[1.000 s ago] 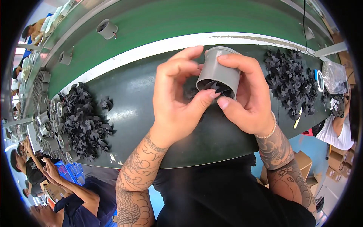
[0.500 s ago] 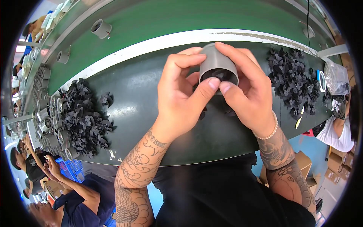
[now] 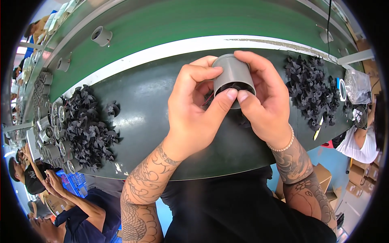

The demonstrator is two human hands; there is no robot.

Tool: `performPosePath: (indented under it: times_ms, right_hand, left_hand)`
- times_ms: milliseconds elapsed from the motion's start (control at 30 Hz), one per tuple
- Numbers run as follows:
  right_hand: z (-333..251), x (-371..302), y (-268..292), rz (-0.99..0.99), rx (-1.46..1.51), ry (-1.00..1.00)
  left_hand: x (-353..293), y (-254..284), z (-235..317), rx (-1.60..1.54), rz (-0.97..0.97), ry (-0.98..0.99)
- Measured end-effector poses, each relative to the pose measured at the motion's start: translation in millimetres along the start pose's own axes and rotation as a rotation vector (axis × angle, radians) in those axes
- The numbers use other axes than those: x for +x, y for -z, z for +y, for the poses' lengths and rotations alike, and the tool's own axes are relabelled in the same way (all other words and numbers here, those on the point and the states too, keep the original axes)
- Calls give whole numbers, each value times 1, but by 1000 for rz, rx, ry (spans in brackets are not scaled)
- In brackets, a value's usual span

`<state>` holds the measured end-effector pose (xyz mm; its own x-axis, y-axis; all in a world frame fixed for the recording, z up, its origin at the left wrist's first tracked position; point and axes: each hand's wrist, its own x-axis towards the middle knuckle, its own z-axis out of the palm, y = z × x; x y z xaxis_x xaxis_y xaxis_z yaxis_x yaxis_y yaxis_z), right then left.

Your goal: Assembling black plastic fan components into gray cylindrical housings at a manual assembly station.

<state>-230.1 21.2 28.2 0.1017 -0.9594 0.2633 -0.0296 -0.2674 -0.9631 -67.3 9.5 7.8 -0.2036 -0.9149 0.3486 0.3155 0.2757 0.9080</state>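
Observation:
Between my two hands is a short grey cylinder housing (image 3: 233, 72), tilted so that its opening faces me. Inside the opening sits a black bladed impeller (image 3: 239, 85), mostly hidden by the rim and my thumbs. My left hand (image 3: 193, 111) wraps the housing's left side, its thumb pressing at the lower edge of the opening. On the opposite side my right hand (image 3: 267, 107) grips the wall, its thumb tip beside the other thumb. A thin red wire (image 3: 208, 98) shows by my left fingers. Dark blade pieces (image 3: 243, 120) lie partly hidden below my hands.
Black impellers are heaped at left (image 3: 87, 129) and right (image 3: 312, 89). Several grey housings (image 3: 52, 137) stack at far left. Beyond a white strip, a green conveyor (image 3: 162, 20) carries a housing (image 3: 101, 36). A tape roll (image 3: 342, 90) lies right. Co-workers sit at both sides.
The housing has tipped slightly and sits a little lower in view, still in both hands. The red wire now shows beside it. Housings on the green conveyor have shifted slightly left.

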Motion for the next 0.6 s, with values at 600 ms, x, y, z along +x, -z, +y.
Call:
performPosePath:
  times_ms: [600]
  right_hand:
    - [4, 6, 7, 112, -151, -67]
  left_hand:
    - [75, 79, -24, 1131, 278, 214]
